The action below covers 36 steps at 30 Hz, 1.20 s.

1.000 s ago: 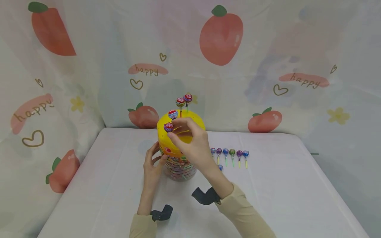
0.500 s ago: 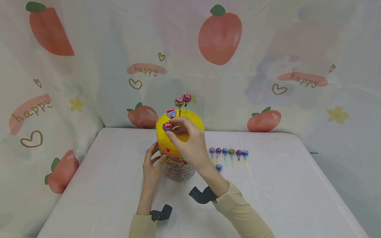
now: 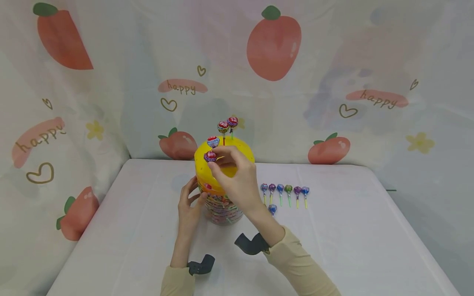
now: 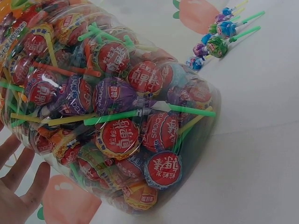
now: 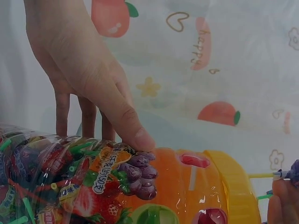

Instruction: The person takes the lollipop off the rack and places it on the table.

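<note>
Atop yellow plastic lid [image 3: 237,153] of clear lollipop jar [image 4: 117,107]: right hand [image 3: 237,179] pinches purple-wrapped lollipop [image 3: 210,156], seating stick in hole at lid's 9 o'clock. Left hand [image 3: 189,205] steadies jar wall, fingers relaxed. Next: press stick down straight.

On the backdrop cloth [image 3: 111,61] behind my worktop I can read the word "happy" in brown script on pink streaks, at upper centre [image 3: 182,86], at right [image 3: 377,99] and at left [image 3: 37,137]. My right wrist view shows the same word turned sideways [image 5: 202,43]. Through the clear lollipop jar [image 4: 117,112], red wrappers [image 4: 117,134] carry white Chinese characters, and a purple wrapper [image 4: 110,95] has Latin letters I cannot read surely.
</note>
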Available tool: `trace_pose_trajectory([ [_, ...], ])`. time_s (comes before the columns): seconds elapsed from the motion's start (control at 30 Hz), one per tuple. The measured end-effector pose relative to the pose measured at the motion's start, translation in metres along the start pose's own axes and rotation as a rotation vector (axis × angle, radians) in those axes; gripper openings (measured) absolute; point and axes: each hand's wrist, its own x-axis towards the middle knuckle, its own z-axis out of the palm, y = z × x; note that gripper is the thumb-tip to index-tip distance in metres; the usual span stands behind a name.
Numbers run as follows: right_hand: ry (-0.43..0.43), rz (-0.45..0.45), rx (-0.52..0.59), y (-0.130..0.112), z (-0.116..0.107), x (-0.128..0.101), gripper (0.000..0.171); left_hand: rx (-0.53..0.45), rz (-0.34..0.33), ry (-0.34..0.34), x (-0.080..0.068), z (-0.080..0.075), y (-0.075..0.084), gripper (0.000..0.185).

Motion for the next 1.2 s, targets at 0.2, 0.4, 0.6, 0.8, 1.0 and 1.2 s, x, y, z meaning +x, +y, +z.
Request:
trace_pose_trajectory([
  [0.2,0.034,0.004,0.029,-0.002,-0.001,-0.001,0.028,0.005,-0.011,0.002,-0.001,0.001,0.001,0.054],
  [0.4,0.071,0.003,0.062,-0.006,-0.008,-0.003,0.029,0.012,-0.014,0.006,-0.001,0.002,0.002,0.054],
  [0.6,0.107,0.01,0.087,-0.005,-0.019,-0.007,0.028,0.009,-0.005,0.003,-0.001,0.002,0.002,0.053],
  [0.8,0.139,0.052,0.104,0.004,-0.029,-0.013,0.029,0.016,-0.018,-0.007,0.0,0.001,0.004,0.056],
  [1.0,0.158,0.065,0.083,0.016,-0.037,-0.019,0.028,0.023,-0.024,-0.03,-0.004,-0.002,0.033,0.055],
  [1.2,0.18,0.104,0.08,0.028,-0.045,-0.026,0.027,0.002,-0.008,-0.034,-0.005,-0.003,0.04,0.055],
])
